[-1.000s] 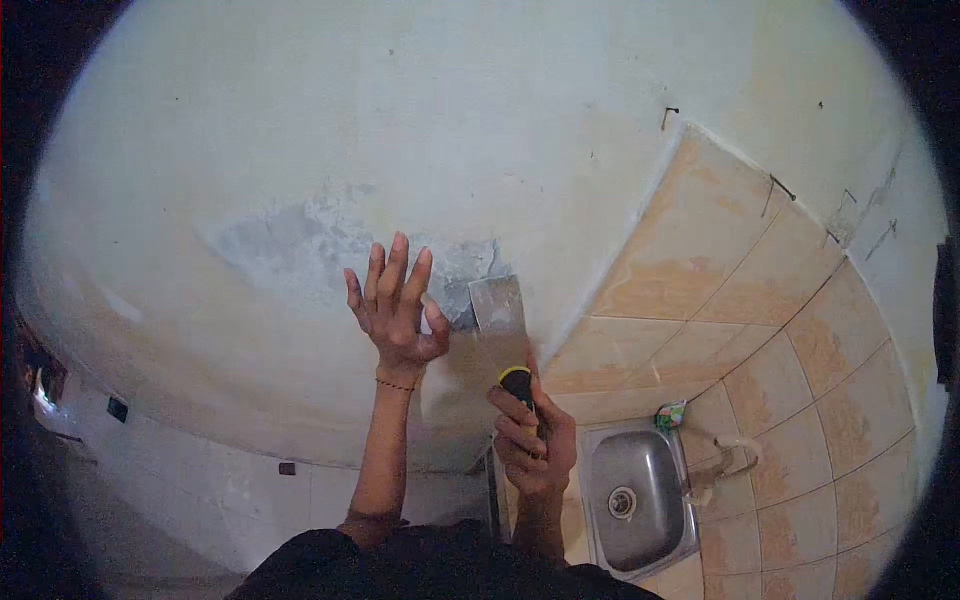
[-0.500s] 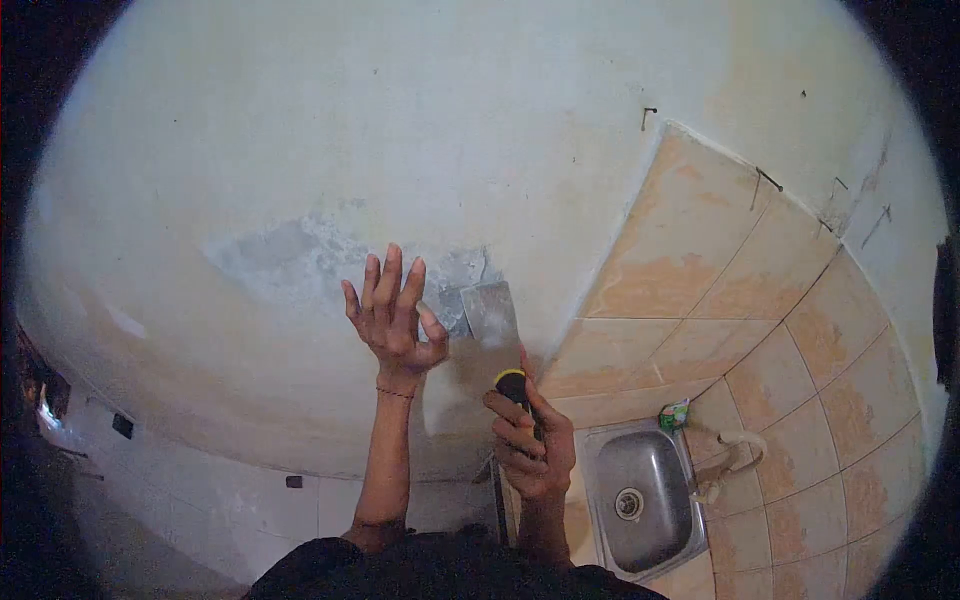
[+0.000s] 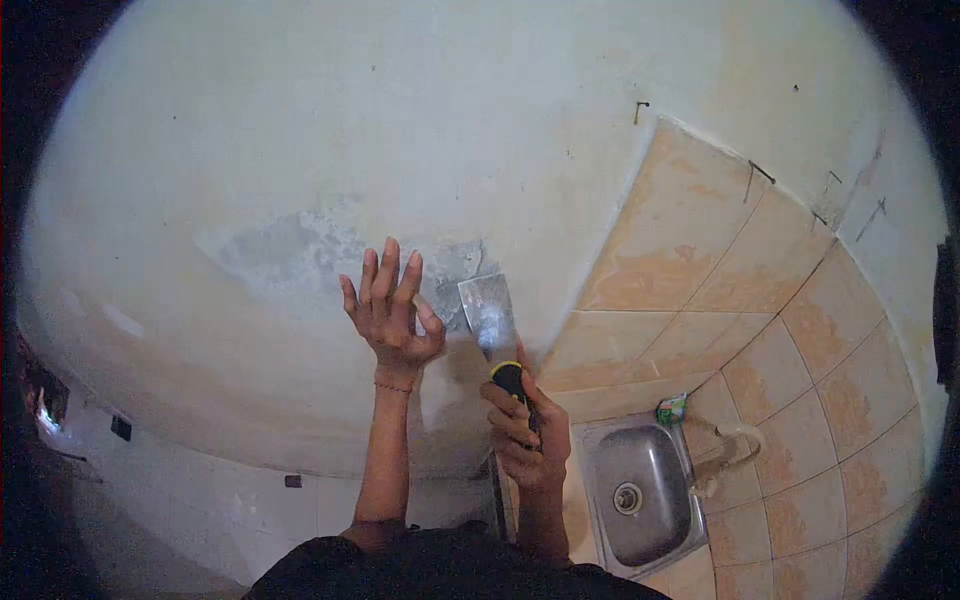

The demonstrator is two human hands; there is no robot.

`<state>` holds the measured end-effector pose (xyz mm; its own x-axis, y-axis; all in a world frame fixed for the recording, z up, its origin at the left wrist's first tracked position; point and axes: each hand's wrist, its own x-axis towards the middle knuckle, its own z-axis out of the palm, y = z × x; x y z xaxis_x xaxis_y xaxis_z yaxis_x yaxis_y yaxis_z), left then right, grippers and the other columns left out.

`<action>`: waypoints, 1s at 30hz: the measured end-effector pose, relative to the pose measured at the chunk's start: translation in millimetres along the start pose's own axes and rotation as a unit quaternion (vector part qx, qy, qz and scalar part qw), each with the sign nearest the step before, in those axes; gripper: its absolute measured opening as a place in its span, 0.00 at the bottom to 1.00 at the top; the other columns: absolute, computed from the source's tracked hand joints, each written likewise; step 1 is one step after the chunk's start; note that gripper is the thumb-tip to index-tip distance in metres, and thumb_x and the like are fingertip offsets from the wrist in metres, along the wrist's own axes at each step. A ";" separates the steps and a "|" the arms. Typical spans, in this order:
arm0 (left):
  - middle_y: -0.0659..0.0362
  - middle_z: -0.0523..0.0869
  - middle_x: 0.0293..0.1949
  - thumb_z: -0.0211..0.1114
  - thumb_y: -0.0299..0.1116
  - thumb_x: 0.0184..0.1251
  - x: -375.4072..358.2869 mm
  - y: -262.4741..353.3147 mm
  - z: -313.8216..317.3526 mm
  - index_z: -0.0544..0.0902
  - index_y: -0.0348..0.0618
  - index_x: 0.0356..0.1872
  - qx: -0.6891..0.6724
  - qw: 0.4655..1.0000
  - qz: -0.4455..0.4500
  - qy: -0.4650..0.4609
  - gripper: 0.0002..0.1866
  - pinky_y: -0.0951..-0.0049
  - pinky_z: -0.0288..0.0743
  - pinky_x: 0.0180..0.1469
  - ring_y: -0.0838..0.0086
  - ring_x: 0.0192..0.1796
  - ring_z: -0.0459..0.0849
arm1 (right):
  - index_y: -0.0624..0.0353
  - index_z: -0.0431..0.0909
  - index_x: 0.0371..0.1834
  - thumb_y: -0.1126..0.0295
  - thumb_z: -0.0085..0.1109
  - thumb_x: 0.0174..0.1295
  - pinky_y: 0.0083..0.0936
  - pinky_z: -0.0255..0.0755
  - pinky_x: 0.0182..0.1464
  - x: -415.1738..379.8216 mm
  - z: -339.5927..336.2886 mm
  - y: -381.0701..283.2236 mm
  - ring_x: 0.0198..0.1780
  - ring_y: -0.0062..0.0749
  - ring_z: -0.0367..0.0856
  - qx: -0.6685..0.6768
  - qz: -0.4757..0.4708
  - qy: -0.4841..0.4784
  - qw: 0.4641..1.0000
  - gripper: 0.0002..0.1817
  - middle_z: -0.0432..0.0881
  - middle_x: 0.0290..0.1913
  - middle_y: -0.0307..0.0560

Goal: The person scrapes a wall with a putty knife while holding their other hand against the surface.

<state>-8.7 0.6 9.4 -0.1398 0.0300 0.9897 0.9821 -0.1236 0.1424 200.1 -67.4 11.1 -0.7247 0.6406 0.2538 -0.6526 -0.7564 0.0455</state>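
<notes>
My right hand (image 3: 528, 430) is wrapped round the black and yellow handle of a putty knife (image 3: 490, 312). Its broad metal blade points up, its edge at the right end of a grey patch (image 3: 285, 248) where the pale paint is gone from the wall (image 3: 300, 120). To the left of the blade, my left hand (image 3: 392, 318) is raised against the wall at the patch's lower side, fingers spread, nothing in it. A thin bracelet circles that wrist.
A steel sink (image 3: 645, 490) sits at the lower right, with a small green packet (image 3: 671, 408) at its back corner and a pale tap (image 3: 740, 440) beside it. Beige tiles (image 3: 690, 250) cover the wall on the right, and nails (image 3: 762, 172) stick out along their top edge.
The putty knife's blade has tilted and now catches the light, with my right hand slightly higher. My left hand has stayed nearly in place.
</notes>
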 end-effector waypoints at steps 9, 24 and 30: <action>0.59 0.77 0.71 0.49 0.39 0.64 0.4 2.4 1.5 0.80 0.56 0.66 0.006 1.000 -0.004 0.010 0.28 0.49 0.39 0.83 0.62 0.77 0.67 | 0.44 0.62 0.76 0.63 0.35 0.83 0.09 0.61 0.08 4.2 -2.5 1.9 0.19 0.16 0.62 0.005 0.006 -0.002 1.000 0.22 0.62 0.32 0.42; 0.58 0.77 0.71 0.50 0.37 0.63 -2.3 -0.5 0.2 0.81 0.54 0.66 0.005 1.000 -0.003 0.001 0.28 0.50 0.39 0.83 0.61 0.77 0.67 | 0.42 0.60 0.77 0.65 0.34 0.82 0.08 0.63 0.09 -1.7 2.9 -0.2 0.20 0.17 0.62 0.027 0.006 0.001 1.000 0.23 0.62 0.34 0.42; 0.57 0.77 0.70 0.51 0.35 0.61 -2.4 -0.3 1.6 0.81 0.54 0.65 0.003 1.000 -0.001 0.011 0.28 0.50 0.39 0.82 0.61 0.77 0.67 | 0.43 0.63 0.76 0.65 0.34 0.82 0.08 0.63 0.09 -1.1 -6.9 -3.5 0.20 0.17 0.63 0.044 0.009 0.004 0.999 0.22 0.61 0.33 0.42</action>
<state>-8.4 2.1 7.0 -0.1447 0.0088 0.9894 0.9824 -0.1181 0.1447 201.6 -64.4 4.0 -0.7375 0.6280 0.2483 -0.6183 -0.7758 0.1258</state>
